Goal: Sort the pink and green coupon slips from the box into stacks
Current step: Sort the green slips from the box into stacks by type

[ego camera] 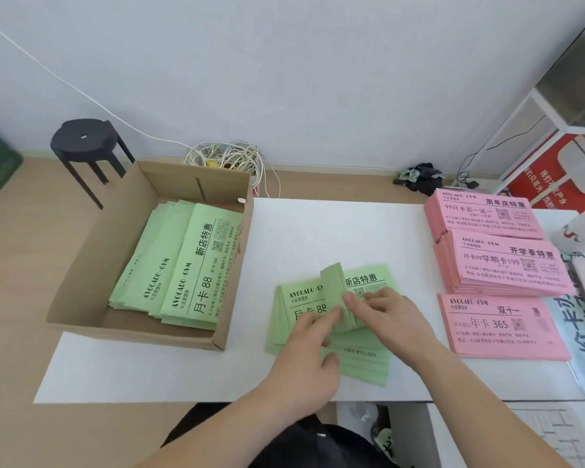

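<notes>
Left hand (pixel 304 349) and right hand (pixel 390 314) pinch bent green slips (pixel 331 282), fingers hiding much of the 6 o'clock stack (pixel 301 298).

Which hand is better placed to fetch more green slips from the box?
Left, probably. The box sits on the side of the left hand; the right hand would have to cross over the green stack that both hands hold.
</notes>
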The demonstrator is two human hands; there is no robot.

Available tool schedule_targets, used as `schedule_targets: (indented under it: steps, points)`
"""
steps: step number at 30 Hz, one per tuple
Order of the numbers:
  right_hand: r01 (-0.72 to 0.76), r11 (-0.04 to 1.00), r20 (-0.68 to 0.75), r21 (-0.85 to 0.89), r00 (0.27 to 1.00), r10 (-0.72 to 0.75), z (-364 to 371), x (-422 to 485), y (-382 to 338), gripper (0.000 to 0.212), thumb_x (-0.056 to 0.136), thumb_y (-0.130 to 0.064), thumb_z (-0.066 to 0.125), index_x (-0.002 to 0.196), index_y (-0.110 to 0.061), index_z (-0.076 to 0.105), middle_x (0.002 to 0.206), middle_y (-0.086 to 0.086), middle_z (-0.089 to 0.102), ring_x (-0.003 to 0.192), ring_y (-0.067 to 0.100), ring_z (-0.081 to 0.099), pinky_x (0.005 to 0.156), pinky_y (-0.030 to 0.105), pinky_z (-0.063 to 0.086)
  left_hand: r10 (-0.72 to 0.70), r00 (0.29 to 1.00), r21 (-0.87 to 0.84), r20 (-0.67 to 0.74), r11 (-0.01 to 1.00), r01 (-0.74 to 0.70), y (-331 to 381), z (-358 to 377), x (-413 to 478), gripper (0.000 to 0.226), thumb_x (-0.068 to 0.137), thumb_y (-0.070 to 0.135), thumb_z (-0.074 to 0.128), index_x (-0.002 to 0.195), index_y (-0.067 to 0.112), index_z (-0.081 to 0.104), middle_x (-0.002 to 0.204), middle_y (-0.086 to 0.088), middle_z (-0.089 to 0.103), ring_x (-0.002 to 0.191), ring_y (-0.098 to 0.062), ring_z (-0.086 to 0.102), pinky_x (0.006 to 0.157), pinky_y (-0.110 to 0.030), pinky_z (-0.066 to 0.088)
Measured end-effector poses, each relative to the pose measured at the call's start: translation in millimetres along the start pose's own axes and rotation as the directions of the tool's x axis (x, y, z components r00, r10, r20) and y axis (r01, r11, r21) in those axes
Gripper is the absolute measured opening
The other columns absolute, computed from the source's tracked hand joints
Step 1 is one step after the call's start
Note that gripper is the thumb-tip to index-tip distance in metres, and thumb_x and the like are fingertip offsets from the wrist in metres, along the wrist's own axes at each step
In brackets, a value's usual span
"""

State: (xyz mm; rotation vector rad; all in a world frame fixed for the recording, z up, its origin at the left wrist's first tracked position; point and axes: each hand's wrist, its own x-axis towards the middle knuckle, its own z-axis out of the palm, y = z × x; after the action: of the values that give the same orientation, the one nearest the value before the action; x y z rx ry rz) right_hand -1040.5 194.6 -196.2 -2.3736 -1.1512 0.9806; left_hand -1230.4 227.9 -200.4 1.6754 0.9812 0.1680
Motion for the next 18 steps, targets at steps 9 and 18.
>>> schedule_targets:
  steps: [9, 18]
  points:
    - [-0.082, 0.987, -0.116, -0.137, 0.991, 0.066, 14.7, 3.7, -20.9, 0.045, 0.079, -0.077, 0.052, 0.073, -0.035, 0.067, 0.098, -0.018, 0.054, 0.106, 0.013, 0.050, 0.084, 0.035, 0.046, -0.359, 0.917, -0.433, -0.172, 0.864, 0.257, -11.5, -41.2, 4.7, 0.052, 0.092, -0.005, 0.053, 0.126, 0.035, 0.055, 0.124, 0.021, 0.058, 0.122, -0.002, 0.051, 0.094, -0.018, 0.039]
    - [-0.066, 0.971, -0.039, -0.228, 0.998, 0.059, 0.7, 4.8, -25.5, 0.053, 0.088, -0.075, 0.041, 0.074, -0.031, 0.066, 0.097, -0.013, 0.057, 0.093, 0.013, 0.058, 0.079, 0.034, 0.048, -0.251, 0.953, -0.438, -0.172, 0.886, 0.154, 3.0, -42.7, 8.1, 0.047, 0.095, -0.002, 0.056, 0.111, 0.040, 0.069, 0.105, 0.015, 0.069, 0.091, 0.006, 0.063, 0.074, -0.005, 0.046]
